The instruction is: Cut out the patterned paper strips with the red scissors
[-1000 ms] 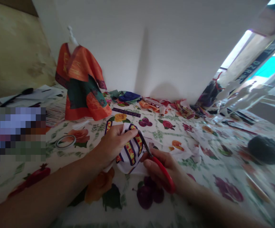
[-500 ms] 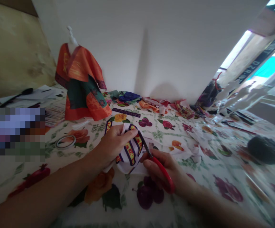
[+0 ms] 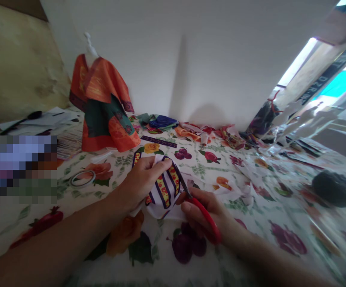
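Note:
My left hand (image 3: 141, 181) pinches a striped fabric piece (image 3: 165, 191), white with dark purple and yellow-red bands, held just above the floral tablecloth (image 3: 71, 199). My right hand (image 3: 204, 213) grips red-handled scissors (image 3: 201, 211); their blades meet the right edge of the fabric piece. Both forearms reach in from the bottom of the picture.
A small mannequin in an orange and green robe (image 3: 103, 107) stands at the back left. A roll of tape (image 3: 83, 178) lies left of my hand. Fabric scraps (image 3: 196, 131) pile along the wall. A dark object (image 3: 337, 187) sits at right, papers and a pen (image 3: 20, 121) at far left.
My left hand has turned the fabric piece slightly, with its fingers shifted a little upward. The scissors stay at the same edge.

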### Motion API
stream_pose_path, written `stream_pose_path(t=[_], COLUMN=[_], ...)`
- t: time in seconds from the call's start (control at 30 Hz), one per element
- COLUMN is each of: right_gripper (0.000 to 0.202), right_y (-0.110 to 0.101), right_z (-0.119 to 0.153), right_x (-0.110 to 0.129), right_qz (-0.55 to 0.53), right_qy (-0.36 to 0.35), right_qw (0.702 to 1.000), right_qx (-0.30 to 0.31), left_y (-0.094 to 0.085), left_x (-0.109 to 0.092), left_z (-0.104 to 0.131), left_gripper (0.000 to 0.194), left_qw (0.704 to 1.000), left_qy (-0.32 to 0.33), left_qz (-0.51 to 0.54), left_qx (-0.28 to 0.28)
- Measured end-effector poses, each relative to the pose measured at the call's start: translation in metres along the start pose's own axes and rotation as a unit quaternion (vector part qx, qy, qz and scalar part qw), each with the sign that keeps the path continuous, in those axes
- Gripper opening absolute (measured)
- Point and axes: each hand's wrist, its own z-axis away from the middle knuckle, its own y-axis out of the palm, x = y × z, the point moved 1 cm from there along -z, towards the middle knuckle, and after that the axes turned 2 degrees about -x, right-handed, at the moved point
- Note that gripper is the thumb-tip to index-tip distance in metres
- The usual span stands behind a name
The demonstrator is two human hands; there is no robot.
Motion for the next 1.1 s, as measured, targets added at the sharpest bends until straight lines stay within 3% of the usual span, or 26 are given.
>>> stream_pose_path(t=[1.1], right_gripper=[0.042], right_y=[0.0038], right_z=[-0.0004], right_x=[0.0031], right_qz=[0.004], right_qy=[0.004], right_qw=[1.0], right_qx=[-0.009], left_y=[0.0004], left_x=[0.004], left_z=[0.0002], left_gripper=[0.027], left_qw=[1.0], left_qy=[0.009], left_qz=[-0.025], left_qx=[0.008])
